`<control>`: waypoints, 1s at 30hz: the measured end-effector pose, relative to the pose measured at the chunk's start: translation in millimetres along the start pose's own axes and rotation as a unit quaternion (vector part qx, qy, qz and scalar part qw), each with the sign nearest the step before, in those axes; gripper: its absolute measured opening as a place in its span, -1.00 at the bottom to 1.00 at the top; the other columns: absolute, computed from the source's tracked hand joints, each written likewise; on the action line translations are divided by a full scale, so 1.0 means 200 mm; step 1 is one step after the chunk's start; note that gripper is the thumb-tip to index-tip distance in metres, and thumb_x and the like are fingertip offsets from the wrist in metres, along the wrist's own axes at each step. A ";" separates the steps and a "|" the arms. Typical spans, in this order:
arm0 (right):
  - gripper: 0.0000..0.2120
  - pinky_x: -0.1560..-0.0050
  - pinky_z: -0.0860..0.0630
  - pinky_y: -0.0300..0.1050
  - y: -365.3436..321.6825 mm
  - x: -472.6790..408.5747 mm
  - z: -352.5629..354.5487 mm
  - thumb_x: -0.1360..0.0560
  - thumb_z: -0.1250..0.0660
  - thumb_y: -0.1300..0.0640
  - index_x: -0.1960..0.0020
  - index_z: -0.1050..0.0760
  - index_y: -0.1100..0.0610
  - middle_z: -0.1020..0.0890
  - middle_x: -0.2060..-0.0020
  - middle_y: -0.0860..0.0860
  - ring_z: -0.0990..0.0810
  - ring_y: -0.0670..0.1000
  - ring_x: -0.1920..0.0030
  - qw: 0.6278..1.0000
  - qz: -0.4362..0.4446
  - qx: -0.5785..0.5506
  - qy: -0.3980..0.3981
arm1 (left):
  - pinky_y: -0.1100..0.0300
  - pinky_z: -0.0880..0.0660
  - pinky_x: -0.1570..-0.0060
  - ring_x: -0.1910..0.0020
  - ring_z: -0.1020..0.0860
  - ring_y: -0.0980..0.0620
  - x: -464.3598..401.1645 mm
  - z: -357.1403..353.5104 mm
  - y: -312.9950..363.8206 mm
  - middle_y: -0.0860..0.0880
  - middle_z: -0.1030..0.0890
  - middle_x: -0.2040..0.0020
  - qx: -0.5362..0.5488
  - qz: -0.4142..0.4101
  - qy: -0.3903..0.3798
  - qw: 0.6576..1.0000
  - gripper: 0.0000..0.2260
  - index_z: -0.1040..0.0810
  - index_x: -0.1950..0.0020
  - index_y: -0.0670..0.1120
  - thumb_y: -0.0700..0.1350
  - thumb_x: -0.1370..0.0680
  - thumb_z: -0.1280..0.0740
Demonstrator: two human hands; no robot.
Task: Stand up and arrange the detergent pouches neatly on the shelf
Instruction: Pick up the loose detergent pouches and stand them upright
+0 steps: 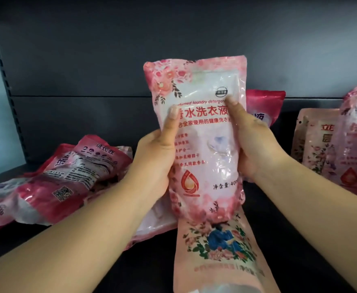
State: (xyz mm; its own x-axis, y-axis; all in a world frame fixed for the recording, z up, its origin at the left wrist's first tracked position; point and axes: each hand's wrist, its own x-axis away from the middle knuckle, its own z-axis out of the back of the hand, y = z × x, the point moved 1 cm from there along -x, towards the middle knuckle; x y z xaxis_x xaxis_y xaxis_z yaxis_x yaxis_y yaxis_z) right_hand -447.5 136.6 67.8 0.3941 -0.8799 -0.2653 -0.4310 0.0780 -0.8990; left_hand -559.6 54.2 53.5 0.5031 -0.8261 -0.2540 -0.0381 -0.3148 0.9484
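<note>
Both hands, left hand and right hand, grip a glossy, crinkled pink pouch upright.

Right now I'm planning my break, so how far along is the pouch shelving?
Done: the pale pink floral pouches stand at right. In hand: both hands, left and right, hold a pink rose-print detergent pouch upright. Left: the red-pink pouches lying flat at left, and a peach floral pouch lying in front.

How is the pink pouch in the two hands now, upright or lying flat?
Upright. The pink pouch is held vertically above the shelf, text reading level, left hand and right hand gripping its sides.
</note>
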 end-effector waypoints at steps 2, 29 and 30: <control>-0.71 -0.06 -0.57 0.12 -0.04 -0.01 0.01 -0.47 -0.31 -0.09 0.06 -0.60 0.13 -0.71 0.13 0.09 -0.69 0.11 0.11 1.000 -0.009 -0.021 -0.004 | 0.04 -0.58 0.06 0.21 -0.67 0.04 -0.03 -0.04 0.02 0.03 -0.69 0.27 0.012 -0.001 0.007 1.000 -0.47 -0.58 0.20 -0.02 0.38 -0.13 -0.26; -0.70 0.11 -0.63 0.04 -0.13 -0.14 0.63 -0.54 -0.26 -0.03 -0.20 -0.48 0.09 -0.69 0.08 0.02 -0.69 0.01 0.14 0.972 0.058 0.017 0.227 | 0.06 -0.57 -0.02 0.01 -0.64 0.01 -0.26 -0.55 -0.12 -0.06 -0.67 -0.01 0.098 -0.029 -0.133 0.986 -0.79 -0.58 -0.14 -0.09 -0.15 -0.51 -0.32; -0.74 0.09 -0.62 0.03 -0.13 -0.14 0.64 -0.54 -0.27 0.00 -0.17 -0.50 0.10 -0.70 0.12 0.01 -0.69 0.00 0.16 0.973 0.062 0.004 0.224 | 0.09 -0.59 0.03 0.05 -0.64 0.02 -0.26 -0.55 -0.12 -0.05 -0.68 0.02 0.094 -0.043 -0.135 0.985 -0.83 -0.59 -0.09 -0.08 -0.16 -0.51 -0.32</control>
State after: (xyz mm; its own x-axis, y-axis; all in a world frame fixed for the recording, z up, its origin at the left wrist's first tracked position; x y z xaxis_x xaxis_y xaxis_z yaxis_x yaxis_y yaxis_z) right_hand -343.3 218.8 54.8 -0.0548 -0.9794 -0.1945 -0.4448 0.1983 -0.8734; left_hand -490.3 156.6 65.0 0.2648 -0.8787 -0.3973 -0.1780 -0.4494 0.8754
